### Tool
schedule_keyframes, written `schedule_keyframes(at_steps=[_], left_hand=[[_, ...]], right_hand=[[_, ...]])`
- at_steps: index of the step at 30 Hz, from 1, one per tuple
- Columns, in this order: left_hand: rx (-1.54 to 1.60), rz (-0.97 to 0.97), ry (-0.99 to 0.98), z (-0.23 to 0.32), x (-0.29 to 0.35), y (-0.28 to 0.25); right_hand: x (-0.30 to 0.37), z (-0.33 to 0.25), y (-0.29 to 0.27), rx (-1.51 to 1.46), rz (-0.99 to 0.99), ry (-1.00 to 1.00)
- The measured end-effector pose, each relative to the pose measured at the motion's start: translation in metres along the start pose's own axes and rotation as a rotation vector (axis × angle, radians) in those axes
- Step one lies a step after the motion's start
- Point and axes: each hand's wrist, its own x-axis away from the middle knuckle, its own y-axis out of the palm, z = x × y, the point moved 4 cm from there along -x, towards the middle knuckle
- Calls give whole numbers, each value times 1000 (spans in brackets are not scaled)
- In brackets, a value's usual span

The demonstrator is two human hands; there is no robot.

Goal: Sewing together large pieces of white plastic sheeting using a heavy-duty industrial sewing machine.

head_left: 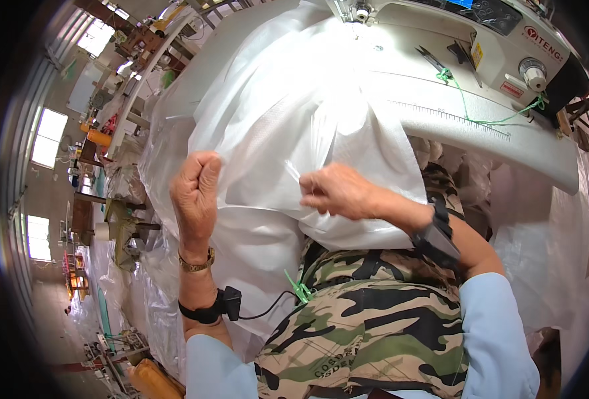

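A large sheet of thin white plastic material [261,159] spills off the sewing machine table and over my lap in loose folds. My left hand [198,189] is raised at the sheet's left part, its fingers curled into a fist. Whether any of the material is inside that fist is hidden. Over the middle of the sheet, my right hand [338,191] is closed in a pinch. A thin whitish strip [292,170] sticks up from its fingertips. Several fine pale strands [318,136] lie on the sheet just above this hand.
The sewing machine [487,40] stands at the upper right. On its table [540,146] lie small scissors [433,60] tied with green cord [466,106], beside a printed ruler scale [454,118]. More plastic sheeting [540,246] hangs at the right. Cluttered benches fill the left side.
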Motion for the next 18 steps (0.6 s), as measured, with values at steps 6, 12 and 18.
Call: schedule_keyframes(at_steps=[6, 12, 18], left_hand=[[54, -365, -99, 9, 38, 35], [182, -605, -189, 15, 76, 77], [363, -584, -441, -5, 103, 92]], right_hand=[[56, -34, 8, 15, 37, -160], [69, -48, 28, 97, 53, -238], [80, -57, 24, -1, 89, -411]])
